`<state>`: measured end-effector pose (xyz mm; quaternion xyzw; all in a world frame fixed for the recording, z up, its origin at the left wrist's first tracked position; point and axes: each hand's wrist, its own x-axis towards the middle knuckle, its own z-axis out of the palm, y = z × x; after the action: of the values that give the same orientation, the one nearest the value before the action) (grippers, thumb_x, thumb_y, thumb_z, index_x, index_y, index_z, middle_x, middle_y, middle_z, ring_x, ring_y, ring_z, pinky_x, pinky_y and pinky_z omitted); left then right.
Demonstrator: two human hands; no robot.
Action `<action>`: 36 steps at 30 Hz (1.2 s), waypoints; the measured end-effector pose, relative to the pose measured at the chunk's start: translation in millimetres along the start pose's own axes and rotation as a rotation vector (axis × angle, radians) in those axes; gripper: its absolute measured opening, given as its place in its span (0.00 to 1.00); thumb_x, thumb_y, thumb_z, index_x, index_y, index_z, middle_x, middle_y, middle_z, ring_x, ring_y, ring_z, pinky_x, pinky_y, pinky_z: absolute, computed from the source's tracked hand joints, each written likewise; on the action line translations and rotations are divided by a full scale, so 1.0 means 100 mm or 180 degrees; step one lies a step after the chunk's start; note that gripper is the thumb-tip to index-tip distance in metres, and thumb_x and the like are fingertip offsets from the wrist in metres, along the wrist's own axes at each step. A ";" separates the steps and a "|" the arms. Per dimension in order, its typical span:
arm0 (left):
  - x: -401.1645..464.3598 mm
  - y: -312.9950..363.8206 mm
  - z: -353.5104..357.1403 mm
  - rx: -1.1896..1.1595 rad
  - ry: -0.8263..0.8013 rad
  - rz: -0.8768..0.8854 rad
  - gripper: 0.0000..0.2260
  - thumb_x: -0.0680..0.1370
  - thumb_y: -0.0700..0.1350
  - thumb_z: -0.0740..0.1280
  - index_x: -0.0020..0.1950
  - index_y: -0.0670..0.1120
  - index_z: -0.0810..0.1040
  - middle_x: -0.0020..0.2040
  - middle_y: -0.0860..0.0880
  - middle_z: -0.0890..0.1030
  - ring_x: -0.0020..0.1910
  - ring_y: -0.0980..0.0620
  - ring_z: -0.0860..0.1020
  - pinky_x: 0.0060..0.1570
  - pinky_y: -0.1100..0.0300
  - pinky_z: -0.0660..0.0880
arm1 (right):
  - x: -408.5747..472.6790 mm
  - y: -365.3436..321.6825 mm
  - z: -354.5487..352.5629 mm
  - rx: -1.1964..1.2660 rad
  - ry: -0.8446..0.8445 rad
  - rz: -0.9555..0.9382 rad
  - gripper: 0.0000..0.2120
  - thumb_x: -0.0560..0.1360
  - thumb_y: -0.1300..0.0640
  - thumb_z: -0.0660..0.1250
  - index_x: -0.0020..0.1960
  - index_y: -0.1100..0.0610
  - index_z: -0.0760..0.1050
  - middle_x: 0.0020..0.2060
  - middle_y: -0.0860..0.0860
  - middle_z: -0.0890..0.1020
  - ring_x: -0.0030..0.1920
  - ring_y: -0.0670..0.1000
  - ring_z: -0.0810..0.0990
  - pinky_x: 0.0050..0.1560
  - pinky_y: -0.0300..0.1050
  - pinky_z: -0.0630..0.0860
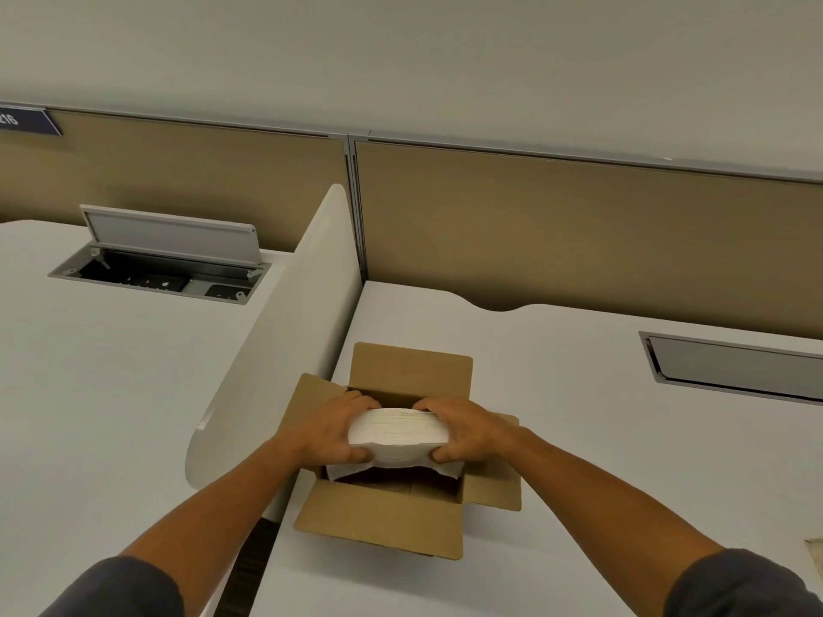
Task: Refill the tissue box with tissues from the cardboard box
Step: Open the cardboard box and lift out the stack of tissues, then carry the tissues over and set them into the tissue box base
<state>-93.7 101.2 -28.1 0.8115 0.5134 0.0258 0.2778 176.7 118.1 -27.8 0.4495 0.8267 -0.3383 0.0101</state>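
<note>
An open brown cardboard box [383, 521] stands on the white desk, its flaps folded outward. Just above its opening I hold a thick white stack of tissues [397, 431] between both hands. My left hand [332, 431] grips the stack's left end and my right hand [465, 434] grips its right end, thumbs on the near side. The stack bows slightly, and its lower sheets hang toward the box. The box's inside looks dark below the stack. No tissue box is in view, apart from a pale corner [815, 556] at the right edge that I cannot identify.
A white rounded divider panel [276, 349] rises just left of the box, between two desks. A shut cable hatch [735, 365] lies in the desk at the right. An open cable hatch [165, 260] sits on the left desk. Tan partition walls [579, 233] stand behind.
</note>
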 end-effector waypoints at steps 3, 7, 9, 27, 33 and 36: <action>-0.05 0.06 -0.09 -0.0298 0.0257 0.0001 0.34 0.69 0.60 0.74 0.70 0.55 0.65 0.66 0.54 0.72 0.58 0.60 0.68 0.55 0.70 0.66 | -0.05 0.00 -0.10 0.0016 0.0184 -0.0018 0.35 0.69 0.46 0.76 0.72 0.47 0.66 0.67 0.49 0.75 0.62 0.47 0.73 0.61 0.42 0.74; -0.15 0.18 -0.20 -0.0598 0.0551 0.0079 0.35 0.69 0.56 0.76 0.70 0.55 0.63 0.66 0.54 0.72 0.61 0.57 0.70 0.57 0.70 0.70 | -0.13 -0.03 -0.22 -0.0057 0.0431 -0.0030 0.35 0.68 0.44 0.76 0.71 0.45 0.66 0.66 0.47 0.76 0.57 0.42 0.72 0.54 0.35 0.73; -0.20 0.25 -0.22 -0.0704 0.0717 0.0035 0.36 0.68 0.55 0.77 0.71 0.56 0.60 0.65 0.55 0.71 0.62 0.55 0.71 0.61 0.64 0.73 | -0.19 -0.07 -0.26 -0.0098 0.0505 -0.0061 0.35 0.68 0.43 0.75 0.71 0.45 0.65 0.66 0.46 0.76 0.57 0.41 0.71 0.51 0.31 0.70; -0.56 1.31 0.46 -0.2138 0.0868 0.0445 0.37 0.66 0.51 0.80 0.66 0.66 0.61 0.56 0.68 0.73 0.61 0.62 0.74 0.53 0.69 0.77 | -2.05 0.20 0.01 0.0311 0.0989 0.0468 0.39 0.69 0.43 0.74 0.73 0.37 0.58 0.69 0.38 0.69 0.65 0.43 0.71 0.62 0.36 0.75; -0.57 1.85 0.91 -0.2386 0.0563 0.0444 0.35 0.66 0.51 0.79 0.66 0.63 0.64 0.57 0.66 0.74 0.60 0.60 0.76 0.53 0.66 0.79 | -2.78 0.40 0.29 0.1079 0.1480 0.0899 0.45 0.65 0.46 0.78 0.71 0.30 0.53 0.59 0.31 0.71 0.58 0.39 0.75 0.47 0.34 0.80; -0.58 2.07 1.29 -0.2390 0.0446 0.0341 0.34 0.65 0.51 0.79 0.65 0.63 0.65 0.57 0.66 0.73 0.59 0.62 0.75 0.54 0.68 0.77 | -3.15 0.55 0.56 0.1247 0.1604 0.1111 0.44 0.64 0.49 0.77 0.71 0.31 0.55 0.58 0.30 0.71 0.57 0.37 0.76 0.50 0.34 0.79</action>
<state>90.7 -68.8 -24.0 0.6753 0.4428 0.2820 0.5181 389.5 -125.3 -0.6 0.6465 0.6336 -0.3620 -0.2226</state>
